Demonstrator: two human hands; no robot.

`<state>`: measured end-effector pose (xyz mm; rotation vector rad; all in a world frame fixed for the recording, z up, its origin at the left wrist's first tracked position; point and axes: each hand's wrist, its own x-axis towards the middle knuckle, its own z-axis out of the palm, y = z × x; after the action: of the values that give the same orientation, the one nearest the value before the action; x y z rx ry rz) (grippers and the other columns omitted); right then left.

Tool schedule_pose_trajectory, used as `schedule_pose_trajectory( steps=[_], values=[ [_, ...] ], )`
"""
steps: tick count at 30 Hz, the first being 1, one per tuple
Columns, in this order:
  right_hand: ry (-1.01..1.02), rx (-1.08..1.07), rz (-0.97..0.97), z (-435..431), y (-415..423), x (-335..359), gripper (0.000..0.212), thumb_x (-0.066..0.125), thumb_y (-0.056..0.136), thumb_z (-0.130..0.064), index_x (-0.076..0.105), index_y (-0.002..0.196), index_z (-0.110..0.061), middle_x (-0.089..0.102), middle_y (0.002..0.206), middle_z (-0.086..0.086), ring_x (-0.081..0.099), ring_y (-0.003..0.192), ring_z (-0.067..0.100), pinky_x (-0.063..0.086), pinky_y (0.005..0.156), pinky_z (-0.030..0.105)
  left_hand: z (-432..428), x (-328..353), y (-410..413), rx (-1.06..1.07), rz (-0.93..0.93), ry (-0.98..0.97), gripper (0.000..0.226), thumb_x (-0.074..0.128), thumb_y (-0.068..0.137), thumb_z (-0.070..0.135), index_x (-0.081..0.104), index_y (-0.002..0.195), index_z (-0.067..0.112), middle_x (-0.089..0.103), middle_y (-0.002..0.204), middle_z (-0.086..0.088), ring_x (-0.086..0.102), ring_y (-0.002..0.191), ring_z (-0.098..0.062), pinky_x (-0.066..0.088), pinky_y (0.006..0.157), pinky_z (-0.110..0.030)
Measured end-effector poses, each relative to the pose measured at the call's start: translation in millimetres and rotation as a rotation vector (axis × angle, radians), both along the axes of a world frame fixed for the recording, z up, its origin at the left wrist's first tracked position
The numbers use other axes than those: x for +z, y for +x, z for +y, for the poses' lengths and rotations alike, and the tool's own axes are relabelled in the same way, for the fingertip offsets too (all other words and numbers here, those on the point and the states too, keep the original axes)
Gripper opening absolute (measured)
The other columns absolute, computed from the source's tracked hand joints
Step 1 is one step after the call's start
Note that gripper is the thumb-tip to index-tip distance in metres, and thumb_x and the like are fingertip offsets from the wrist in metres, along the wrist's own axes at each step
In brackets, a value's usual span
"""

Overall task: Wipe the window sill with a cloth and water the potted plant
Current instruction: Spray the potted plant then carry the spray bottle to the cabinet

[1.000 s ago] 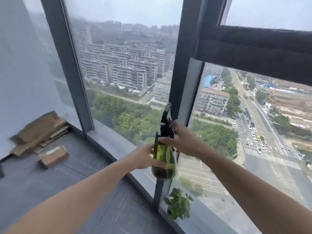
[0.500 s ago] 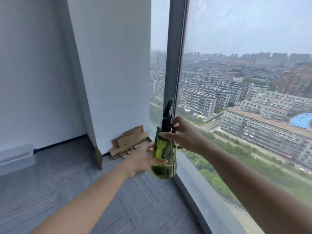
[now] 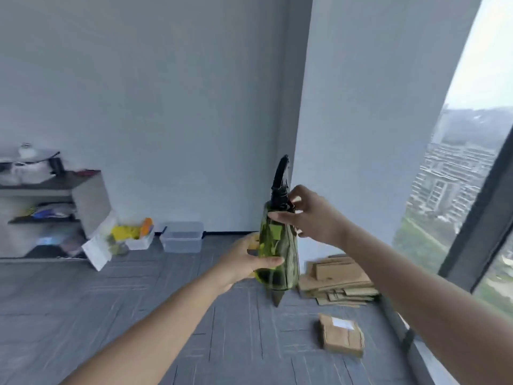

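A green see-through spray bottle with a black trigger head is upright in front of me, above the floor. My left hand is wrapped around its lower body. My right hand grips the neck just under the black head, fingers pinched at the collar. The window sill shows only as a strip at the lower right. Neither the potted plant nor a cloth is in view.
Flattened cardboard lies against the white pillar, with a small cardboard parcel closer on the grey floor. A clear plastic box, a bin of yellow items and a shelf unit stand along the far wall.
My view has swung left, away from the window and the plant toward the room's corner and wall. Both hands have kept hold of the spray bottle the whole time.
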<state>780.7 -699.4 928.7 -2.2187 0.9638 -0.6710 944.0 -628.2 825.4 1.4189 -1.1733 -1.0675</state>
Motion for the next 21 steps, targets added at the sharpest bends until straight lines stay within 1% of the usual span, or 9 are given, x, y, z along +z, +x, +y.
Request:
schedule_pose_trajectory(
  steps=[2, 4, 6, 9, 11, 13, 15, 17, 21],
  values=[
    [-0.028, 0.075, 0.004, -32.9, 49.7, 6.0, 0.077, 0.067, 0.056, -0.076, 0.048, 0.109, -0.024, 0.069, 0.109, 0.000, 0.067, 0.093, 0.023, 0.058, 0.081, 0.049, -21.1, 7.1, 44.9, 0.066, -0.018, -0.007, 0.085, 0.090, 0.057, 0.039, 0.052, 0.133, 0.028, 0.059, 0.129, 0.007, 0.060, 0.115, -0.019, 0.054, 0.094, -0.046],
    [-0.029, 0.146, 0.001, -64.0, 100.9, 11.5, 0.079, 0.065, 0.053, -0.078, 0.048, 0.109, -0.025, 0.069, 0.107, -0.001, 0.069, 0.091, 0.022, 0.058, 0.083, 0.048, -40.6, 14.9, 89.3, 0.133, -0.017, -0.021, 0.079, 0.089, 0.061, 0.035, 0.054, 0.131, 0.028, 0.060, 0.128, 0.008, 0.060, 0.115, -0.018, 0.053, 0.095, -0.045],
    [-0.010, 0.210, -0.008, -91.0, 153.5, 16.7, 0.074, 0.069, 0.059, -0.072, 0.048, 0.110, -0.023, 0.069, 0.106, -0.001, 0.070, 0.088, 0.021, 0.058, 0.083, 0.048, -56.4, 20.0, 133.8, 0.204, -0.008, -0.036, 0.071, 0.088, 0.065, 0.032, 0.056, 0.129, 0.028, 0.061, 0.126, 0.009, 0.062, 0.113, -0.016, 0.054, 0.095, -0.044],
    [0.001, 0.314, -0.012, -123.2, 233.1, 18.3, 0.059, 0.074, 0.071, -0.058, 0.048, 0.109, -0.020, 0.068, 0.109, 0.000, 0.068, 0.093, 0.020, 0.057, 0.084, 0.049, -72.5, 20.8, 199.1, 0.323, -0.014, -0.041, 0.080, 0.089, 0.055, 0.045, 0.057, 0.127, 0.031, 0.061, 0.127, 0.012, 0.061, 0.113, -0.010, 0.054, 0.094, -0.043],
    [-0.002, 0.376, -0.011, -140.0, 285.6, 15.1, 0.056, 0.074, 0.072, -0.058, 0.049, 0.106, -0.021, 0.068, 0.109, -0.001, 0.068, 0.094, 0.021, 0.057, 0.083, 0.050, -80.4, 16.8, 241.6, 0.404, -0.004, -0.041, 0.083, 0.088, 0.049, 0.051, 0.058, 0.125, 0.034, 0.062, 0.125, 0.012, 0.060, 0.113, -0.010, 0.054, 0.094, -0.043],
    [0.011, 0.430, -0.008, -155.0, 337.8, 8.3, 0.056, 0.075, 0.072, -0.058, 0.049, 0.105, -0.022, 0.068, 0.108, 0.000, 0.069, 0.092, 0.022, 0.057, 0.082, 0.050, -88.0, 8.5, 284.9, 0.466, 0.011, -0.053, 0.078, 0.088, 0.050, 0.050, 0.060, 0.121, 0.037, 0.064, 0.124, 0.013, 0.062, 0.114, -0.012, 0.053, 0.096, -0.042],
    [0.024, 0.476, -0.007, -169.2, 390.5, 0.1, 0.057, 0.075, 0.068, -0.062, 0.048, 0.102, -0.025, 0.069, 0.107, -0.002, 0.068, 0.093, 0.021, 0.057, 0.083, 0.050, -95.5, 1.4, 328.0, 0.525, 0.006, -0.064, 0.065, 0.089, 0.054, 0.046, 0.063, 0.114, 0.041, 0.062, 0.126, 0.014, 0.059, 0.117, -0.010, 0.051, 0.099, -0.042],
    [0.031, 0.527, -0.005, -182.5, 447.2, -7.6, 0.059, 0.073, 0.062, -0.067, 0.047, 0.098, -0.028, 0.069, 0.106, -0.003, 0.067, 0.094, 0.020, 0.056, 0.084, 0.051, -104.0, -4.9, 377.1, 0.592, 0.005, -0.066, 0.060, 0.089, 0.060, 0.040, 0.063, 0.113, 0.038, 0.062, 0.124, 0.015, 0.055, 0.117, -0.006, 0.052, 0.097, -0.043],
    [0.033, 0.602, 0.001, -206.8, 568.6, -9.7, 0.064, 0.071, 0.055, -0.071, 0.048, 0.097, -0.027, 0.069, 0.107, -0.002, 0.066, 0.095, 0.022, 0.056, 0.085, 0.051, -123.7, -9.5, 491.3, 0.664, -0.032, -0.075, 0.072, 0.090, 0.052, 0.043, 0.062, 0.117, 0.032, 0.067, 0.117, 0.012, 0.064, 0.110, -0.012, 0.057, 0.090, -0.043]
  ],
)
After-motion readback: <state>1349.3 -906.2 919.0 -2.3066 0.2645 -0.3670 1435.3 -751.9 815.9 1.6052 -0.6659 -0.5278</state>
